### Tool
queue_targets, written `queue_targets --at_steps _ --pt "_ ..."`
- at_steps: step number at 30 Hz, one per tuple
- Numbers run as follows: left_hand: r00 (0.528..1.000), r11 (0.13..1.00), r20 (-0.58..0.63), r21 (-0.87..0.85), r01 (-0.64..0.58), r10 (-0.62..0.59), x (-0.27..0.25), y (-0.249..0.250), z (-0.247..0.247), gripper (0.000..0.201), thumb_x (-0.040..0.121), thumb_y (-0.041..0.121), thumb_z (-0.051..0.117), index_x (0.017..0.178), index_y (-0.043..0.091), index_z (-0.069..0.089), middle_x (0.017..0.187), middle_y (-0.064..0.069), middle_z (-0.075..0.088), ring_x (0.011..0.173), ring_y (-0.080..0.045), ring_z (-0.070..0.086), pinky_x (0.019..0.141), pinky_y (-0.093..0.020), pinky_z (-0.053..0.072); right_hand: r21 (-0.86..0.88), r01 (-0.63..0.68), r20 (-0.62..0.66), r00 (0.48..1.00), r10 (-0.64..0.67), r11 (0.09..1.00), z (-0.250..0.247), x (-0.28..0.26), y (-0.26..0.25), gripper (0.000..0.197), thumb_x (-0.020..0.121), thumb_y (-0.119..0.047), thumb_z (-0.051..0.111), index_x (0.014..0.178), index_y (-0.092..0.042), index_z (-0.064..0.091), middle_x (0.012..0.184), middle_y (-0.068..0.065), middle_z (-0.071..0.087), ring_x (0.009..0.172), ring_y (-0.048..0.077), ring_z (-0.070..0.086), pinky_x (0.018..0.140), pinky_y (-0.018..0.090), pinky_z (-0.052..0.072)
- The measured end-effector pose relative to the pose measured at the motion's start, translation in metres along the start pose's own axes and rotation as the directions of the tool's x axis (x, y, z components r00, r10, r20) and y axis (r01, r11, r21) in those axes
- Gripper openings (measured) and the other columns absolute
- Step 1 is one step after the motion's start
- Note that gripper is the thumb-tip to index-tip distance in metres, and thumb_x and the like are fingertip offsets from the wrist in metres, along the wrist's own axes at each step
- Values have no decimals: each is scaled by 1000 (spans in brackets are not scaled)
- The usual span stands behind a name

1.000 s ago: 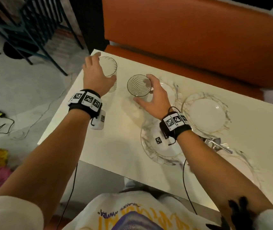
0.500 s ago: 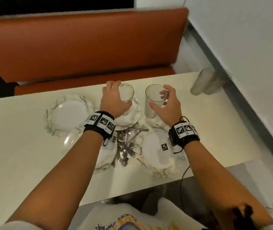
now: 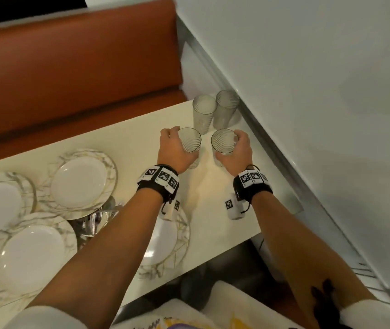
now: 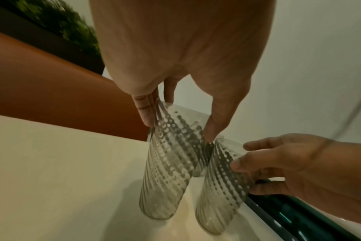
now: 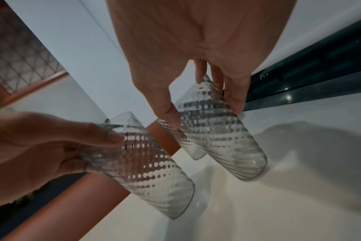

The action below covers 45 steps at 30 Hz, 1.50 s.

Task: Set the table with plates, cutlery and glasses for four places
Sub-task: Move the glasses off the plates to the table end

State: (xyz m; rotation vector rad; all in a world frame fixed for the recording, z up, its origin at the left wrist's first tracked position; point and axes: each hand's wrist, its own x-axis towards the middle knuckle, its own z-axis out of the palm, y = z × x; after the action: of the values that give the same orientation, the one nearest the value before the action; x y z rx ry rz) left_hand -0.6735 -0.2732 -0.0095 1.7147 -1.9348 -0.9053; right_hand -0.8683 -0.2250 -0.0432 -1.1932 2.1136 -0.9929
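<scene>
My left hand [image 3: 180, 141] grips a ribbed clear glass [image 3: 191, 143] near its rim, and my right hand [image 3: 233, 145] grips a second one [image 3: 223, 141] beside it. Both glasses are upright, low over the table's right end [image 3: 213, 210]; whether their bases touch it I cannot tell. In the left wrist view my left hand [image 4: 178, 128] pinches its glass [image 4: 169, 166]; in the right wrist view my right hand [image 5: 206, 114] holds its glass [image 5: 218, 137]. Two more glasses [image 3: 204, 113] [image 3: 226, 108] stand just behind. Several marbled plates [image 3: 81, 181] [image 3: 30, 255] [image 3: 165, 241] lie to the left.
A heap of cutlery [image 3: 96, 219] lies between the plates. An orange bench [image 3: 70, 74] runs along the far side. A white wall [image 3: 308, 91] and a dark rail [image 4: 295, 213] border the table on the right.
Both hands have carried their glasses from the table's left end, over the plates, to its right end beside the two standing glasses. The head view has swung right with them.
</scene>
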Motion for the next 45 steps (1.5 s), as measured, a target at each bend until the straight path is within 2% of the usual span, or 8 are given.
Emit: queue_targets --at_steps 4,22,26,29,32,36,39,45 --pt "1000 1000 18 -11 4 -4 20 20 30 98 74 30 90 152 7 37 147 -13 39 135 -31 46 112 -43 45 13 -17 -16 1000 17 1000 -9 25 16 93 66 -30 88 142 -8 39 139 12 46 124 28 53 102 37 48" --pt "996 996 -86 -88 -22 15 47 51 89 95 77 23 90 151 0 36 147 -17 40 135 -32 47 111 -40 45 16 -11 28 1000 11 1000 -28 81 29 101 72 -35 85 153 -12 30 148 9 46 134 23 48 111 43 44" --pt "996 991 -74 -122 -49 40 43 49 87 103 73 21 94 152 -1 33 147 -19 38 137 -32 44 112 -30 36 -20 -13 68 998 14 1000 -33 81 31 116 72 -36 86 159 -14 12 160 11 32 146 26 35 119 41 34" --pt "998 993 -44 -108 -39 35 36 40 78 114 69 34 96 155 5 29 151 -15 36 140 -30 42 112 -36 40 -64 -47 91 995 52 997 -36 72 32 123 74 -26 86 160 -14 0 167 12 14 153 28 18 122 42 22" --pt "999 996 -9 -78 -36 35 23 19 66 110 74 46 91 157 8 28 152 -14 38 138 -30 46 112 -42 45 -114 -101 -25 995 99 988 -33 54 38 110 74 -21 80 159 -11 11 160 16 28 149 34 25 121 51 25" --pt "998 995 -30 -81 -55 52 -7 -22 41 59 90 30 76 140 10 53 129 -9 62 112 -23 62 100 -44 53 -49 -179 -137 976 171 983 -9 8 44 71 77 -11 72 142 -10 42 129 11 58 126 31 45 109 49 39" --pt "999 994 -38 -111 -7 3 -34 -60 15 25 96 22 67 120 15 68 101 -1 73 90 -17 69 89 -42 58 -16 -126 -8 992 126 992 19 -30 42 49 79 -6 68 125 -15 55 108 5 64 109 30 55 98 49 48" --pt "980 974 -74 -141 175 -186 -93 -149 -42 17 96 16 63 109 21 74 94 1 77 87 -16 72 87 -38 61 -165 -29 415 905 96 986 84 -91 22 35 86 -15 68 120 -17 62 103 4 68 100 24 65 95 40 53"
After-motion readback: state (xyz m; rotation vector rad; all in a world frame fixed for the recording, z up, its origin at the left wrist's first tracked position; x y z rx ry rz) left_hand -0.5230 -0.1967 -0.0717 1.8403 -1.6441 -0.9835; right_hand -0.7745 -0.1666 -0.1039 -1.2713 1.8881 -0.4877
